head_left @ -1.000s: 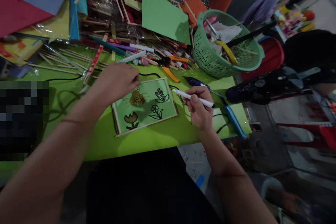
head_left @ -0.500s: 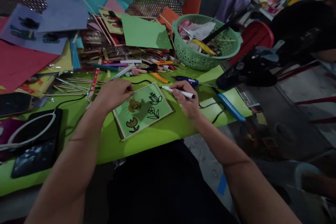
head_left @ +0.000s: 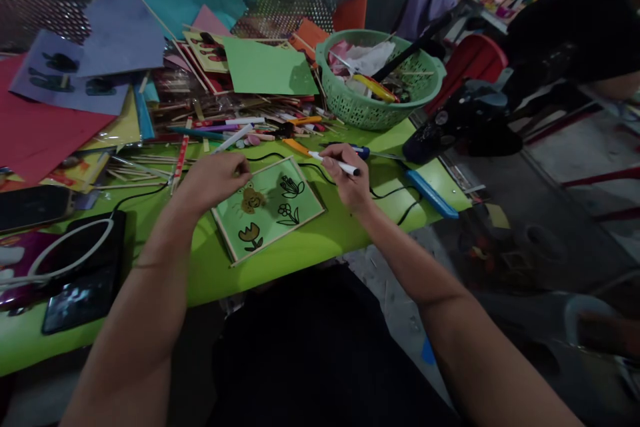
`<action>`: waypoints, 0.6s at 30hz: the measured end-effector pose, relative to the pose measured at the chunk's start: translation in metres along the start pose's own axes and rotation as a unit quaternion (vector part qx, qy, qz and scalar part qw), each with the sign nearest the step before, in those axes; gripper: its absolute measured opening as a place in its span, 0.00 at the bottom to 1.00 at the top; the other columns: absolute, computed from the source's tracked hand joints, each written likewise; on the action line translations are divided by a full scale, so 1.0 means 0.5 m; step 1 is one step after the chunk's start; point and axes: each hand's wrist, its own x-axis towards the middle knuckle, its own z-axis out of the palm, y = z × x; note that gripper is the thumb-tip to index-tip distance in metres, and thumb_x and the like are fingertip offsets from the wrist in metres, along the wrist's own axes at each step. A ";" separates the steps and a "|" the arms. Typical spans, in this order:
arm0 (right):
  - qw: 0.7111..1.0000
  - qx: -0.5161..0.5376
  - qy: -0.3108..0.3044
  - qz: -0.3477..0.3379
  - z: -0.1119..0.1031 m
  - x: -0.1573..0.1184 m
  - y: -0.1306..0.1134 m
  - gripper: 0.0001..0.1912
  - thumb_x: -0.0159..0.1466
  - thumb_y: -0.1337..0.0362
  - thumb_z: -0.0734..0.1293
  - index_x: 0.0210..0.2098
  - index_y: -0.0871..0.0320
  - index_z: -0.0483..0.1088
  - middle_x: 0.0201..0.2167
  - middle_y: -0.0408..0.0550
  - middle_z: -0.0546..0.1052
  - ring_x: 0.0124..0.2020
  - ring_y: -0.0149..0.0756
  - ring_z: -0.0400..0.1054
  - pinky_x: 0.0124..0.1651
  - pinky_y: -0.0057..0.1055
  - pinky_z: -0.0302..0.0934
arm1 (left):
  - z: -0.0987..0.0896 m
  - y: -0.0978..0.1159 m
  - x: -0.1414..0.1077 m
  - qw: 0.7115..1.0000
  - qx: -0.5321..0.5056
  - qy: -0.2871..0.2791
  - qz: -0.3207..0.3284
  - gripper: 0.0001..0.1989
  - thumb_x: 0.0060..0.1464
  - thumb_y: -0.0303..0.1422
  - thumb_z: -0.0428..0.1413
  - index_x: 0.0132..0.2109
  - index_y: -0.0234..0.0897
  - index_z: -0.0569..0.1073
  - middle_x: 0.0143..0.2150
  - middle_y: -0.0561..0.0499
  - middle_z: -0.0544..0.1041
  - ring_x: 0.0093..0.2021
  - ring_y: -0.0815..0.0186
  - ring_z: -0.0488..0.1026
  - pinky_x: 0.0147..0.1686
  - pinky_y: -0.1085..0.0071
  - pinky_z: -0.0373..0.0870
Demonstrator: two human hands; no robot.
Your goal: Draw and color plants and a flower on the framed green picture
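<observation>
A green card point(head_left: 273, 217) edged with thin wooden sticks lies tilted on the table. It bears black-outlined flowers and a brown figure with a face. My left hand point(head_left: 217, 180) covers its upper left corner, fingers curled and pinched together; what they hold, if anything, is hidden. To the right of the card, my right hand point(head_left: 350, 183) grips a white marker point(head_left: 334, 163) with a dark rear end. Its tip points left, beyond the card's upper right corner and apart from the drawings. A blue glue gun point(head_left: 361, 151) lies partly hidden behind that hand.
Behind the card lie several pens, an orange cutter point(head_left: 297, 146) and piled sticks. A green basket point(head_left: 357, 103) stands at the back right, a blue cutter point(head_left: 431, 193) in front of it. Black cables cross the lime-green table point(head_left: 220, 273). A phone point(head_left: 35, 207) and dark tablet point(head_left: 83, 287) lie left.
The view has shifted slightly. My right hand and the marker have drawn a little up relative to the card. My left hand stays at the card's corner.
</observation>
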 end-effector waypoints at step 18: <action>1.000 0.007 0.002 0.028 0.003 -0.007 -0.009 0.16 0.72 0.45 0.70 0.46 0.48 0.82 0.45 0.48 0.84 0.47 0.43 0.78 0.53 0.43 0.71 | 0.004 -0.004 -0.005 0.981 -0.183 -0.008 0.065 0.18 0.60 0.43 0.56 0.48 0.41 0.85 0.48 0.46 0.87 0.48 0.54 0.82 0.50 0.61 0.74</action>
